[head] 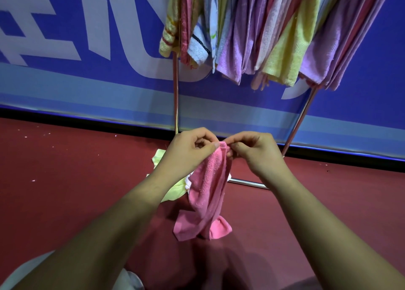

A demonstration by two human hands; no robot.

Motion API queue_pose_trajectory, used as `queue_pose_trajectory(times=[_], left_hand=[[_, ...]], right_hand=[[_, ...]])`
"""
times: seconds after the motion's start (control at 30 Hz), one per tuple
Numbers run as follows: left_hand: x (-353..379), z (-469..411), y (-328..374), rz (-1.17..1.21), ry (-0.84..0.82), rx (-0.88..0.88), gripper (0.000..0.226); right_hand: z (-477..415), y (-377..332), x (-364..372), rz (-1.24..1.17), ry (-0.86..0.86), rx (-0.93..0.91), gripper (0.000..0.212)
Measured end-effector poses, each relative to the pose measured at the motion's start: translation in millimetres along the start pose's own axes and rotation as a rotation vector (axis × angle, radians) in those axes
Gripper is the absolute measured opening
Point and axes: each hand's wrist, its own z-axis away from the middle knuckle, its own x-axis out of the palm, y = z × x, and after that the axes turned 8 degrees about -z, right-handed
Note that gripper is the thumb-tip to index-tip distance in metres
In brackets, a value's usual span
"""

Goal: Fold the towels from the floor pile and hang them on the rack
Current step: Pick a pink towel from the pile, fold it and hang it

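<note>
A dark red, felt-like floor (65,180) meets a glossy blue banner wall (109,48) printed with large pale letter shapes. Against the wall stands a metal rack (175,105) with thin shiny poles, one lying along the floor. Its upper part is crowded with hanging terry towels (274,37) in lilac, soft yellow, pink and pale blue, draped in long narrow folds.

In the foreground two bare forearms reach forward. The left hand (188,149) and the right hand (255,151) meet close together, each pinching the top edge of a pink towel (208,191) between thumb and curled fingers. The towel is nubby and looped in texture; it hangs down in a twisted, narrow column, its lower corners splaying flat on the floor.

Just behind it, partly hidden by the left wrist, lies a small crumpled floor pile (173,191) of pale yellow-green and white cloth.
</note>
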Motion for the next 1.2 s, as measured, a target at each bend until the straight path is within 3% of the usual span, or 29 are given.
queue_pose_trajectory(times=[0.13,0.37,0.53,0.63,0.77,0.97,1.1,1.13,1.2], left_hand=[[0.1,-1.5,1.1,0.000,0.013,-0.008,0.004],[0.3,1.9,2.4,-0.117,-0.046,0.044,0.007],[-12.8,-3.9,-14.4,-0.589,-0.372,-0.061,0.060],[-23.7,-6.9,-20.8,-0.713,-0.300,-0.090,0.034],[-43.2,-15.3,-16.9,-0.548,-0.193,-0.047,0.047],[-47.4,-31.1,19.7,-0.254,0.233,-0.022,0.006],[-70.8,-25.0,76.1,0.337,0.125,0.142,0.007],[-77.6,-23.6,82.5,0.390,0.098,0.165,0.006],[-84.8,-25.2,81.8,0.153,0.172,0.184,0.009]], right_hand=[[3.0,-4.2,0.8,0.005,-0.038,0.005,0.010],[2.0,-3.8,-0.1,0.093,-0.038,-0.073,0.007],[-5.8,-1.3,-13.5,0.080,0.108,-0.106,0.011],[-9.6,0.3,-22.1,0.028,0.203,-0.095,0.013],[-18.6,0.9,-29.7,-0.006,0.291,-0.079,0.011],[-27.9,-23.0,-31.6,-0.001,0.365,-0.120,0.011],[-19.1,-83.0,-36.6,-0.473,0.176,-0.253,0.011],[-16.7,-95.4,-40.1,-0.511,0.131,-0.277,0.012],[-14.4,-99.6,-44.6,-0.296,0.169,-0.315,0.013]])
